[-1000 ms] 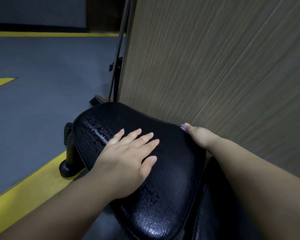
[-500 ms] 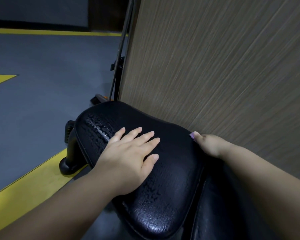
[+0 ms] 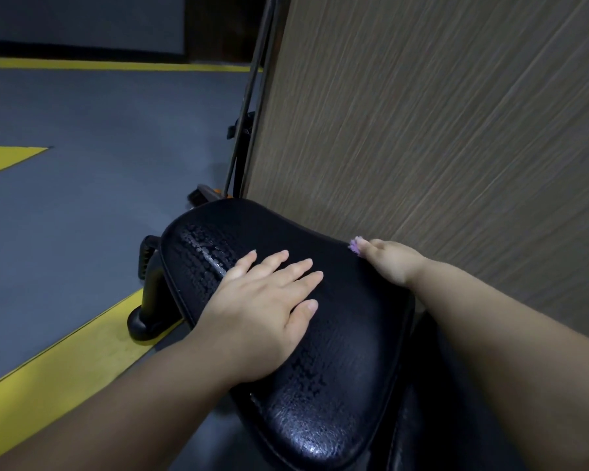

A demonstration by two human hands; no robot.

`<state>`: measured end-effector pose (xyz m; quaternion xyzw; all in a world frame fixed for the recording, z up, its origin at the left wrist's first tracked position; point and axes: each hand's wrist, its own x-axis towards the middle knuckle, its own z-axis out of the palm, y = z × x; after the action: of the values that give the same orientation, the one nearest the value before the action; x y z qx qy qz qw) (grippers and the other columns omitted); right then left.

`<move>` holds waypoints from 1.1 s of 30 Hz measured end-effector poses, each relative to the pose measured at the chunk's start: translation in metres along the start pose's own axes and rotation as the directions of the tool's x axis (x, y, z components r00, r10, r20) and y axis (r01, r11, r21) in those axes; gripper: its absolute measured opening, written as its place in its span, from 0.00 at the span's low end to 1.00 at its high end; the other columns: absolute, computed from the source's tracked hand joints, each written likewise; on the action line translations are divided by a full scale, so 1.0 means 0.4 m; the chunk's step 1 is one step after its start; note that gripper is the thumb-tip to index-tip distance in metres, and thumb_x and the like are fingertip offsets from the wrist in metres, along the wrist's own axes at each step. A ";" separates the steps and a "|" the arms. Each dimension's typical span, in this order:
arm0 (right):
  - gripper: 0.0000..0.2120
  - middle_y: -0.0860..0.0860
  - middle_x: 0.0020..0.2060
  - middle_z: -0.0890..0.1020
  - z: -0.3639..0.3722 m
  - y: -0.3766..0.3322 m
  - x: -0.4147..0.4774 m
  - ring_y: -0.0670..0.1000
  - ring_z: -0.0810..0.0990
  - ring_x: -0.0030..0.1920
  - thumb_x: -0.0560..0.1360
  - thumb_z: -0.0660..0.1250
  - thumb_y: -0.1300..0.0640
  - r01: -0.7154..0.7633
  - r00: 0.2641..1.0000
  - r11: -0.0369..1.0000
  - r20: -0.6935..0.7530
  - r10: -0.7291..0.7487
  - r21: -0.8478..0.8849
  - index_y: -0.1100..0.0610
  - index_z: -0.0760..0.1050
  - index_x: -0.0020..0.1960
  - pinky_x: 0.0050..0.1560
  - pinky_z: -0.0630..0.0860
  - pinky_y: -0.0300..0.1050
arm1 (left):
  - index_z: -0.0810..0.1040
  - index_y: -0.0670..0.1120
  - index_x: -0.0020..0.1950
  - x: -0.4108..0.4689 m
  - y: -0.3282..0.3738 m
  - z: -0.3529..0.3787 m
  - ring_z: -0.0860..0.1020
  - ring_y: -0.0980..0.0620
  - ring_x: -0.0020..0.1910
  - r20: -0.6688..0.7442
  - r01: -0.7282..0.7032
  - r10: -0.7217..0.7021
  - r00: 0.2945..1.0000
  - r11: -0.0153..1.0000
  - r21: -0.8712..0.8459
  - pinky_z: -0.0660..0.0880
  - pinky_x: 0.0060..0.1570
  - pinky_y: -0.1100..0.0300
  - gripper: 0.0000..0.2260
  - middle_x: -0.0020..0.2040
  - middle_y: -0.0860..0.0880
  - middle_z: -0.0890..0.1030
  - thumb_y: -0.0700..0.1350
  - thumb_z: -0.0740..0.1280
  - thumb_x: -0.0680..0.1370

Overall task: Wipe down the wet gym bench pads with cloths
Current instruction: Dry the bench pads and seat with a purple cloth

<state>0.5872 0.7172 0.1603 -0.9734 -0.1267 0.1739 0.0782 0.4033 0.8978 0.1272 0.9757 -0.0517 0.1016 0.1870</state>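
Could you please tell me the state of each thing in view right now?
Seat pad: wet, droplets on its near and far-left parts.
Left hand: open, flat on the pad.
Right hand: at the pad's wall-side edge, grip hidden.
Purple cloth: mostly hidden, a corner showing at the right hand.

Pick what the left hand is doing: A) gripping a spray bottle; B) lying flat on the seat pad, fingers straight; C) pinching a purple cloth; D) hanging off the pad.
B: the left hand lies flat, fingers straight, on the black seat pad; the purple cloth shows by the right hand.
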 end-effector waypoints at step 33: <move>0.26 0.51 0.72 0.68 -0.007 -0.075 -0.002 0.52 0.63 0.73 0.83 0.42 0.42 0.042 0.998 0.996 0.040 -0.038 -0.084 0.52 0.65 0.73 0.69 0.57 0.45 | 0.54 0.62 0.78 0.003 0.003 -0.001 0.46 0.59 0.77 0.029 0.011 -0.012 1.000 0.999 0.043 0.37 0.73 0.57 0.37 0.78 0.64 0.53 0.61 0.30 0.69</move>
<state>0.5809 0.7453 0.1688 -0.9696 -0.1549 0.1856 0.0380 0.4043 0.8967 0.1283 0.9812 -0.0466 0.0875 0.1656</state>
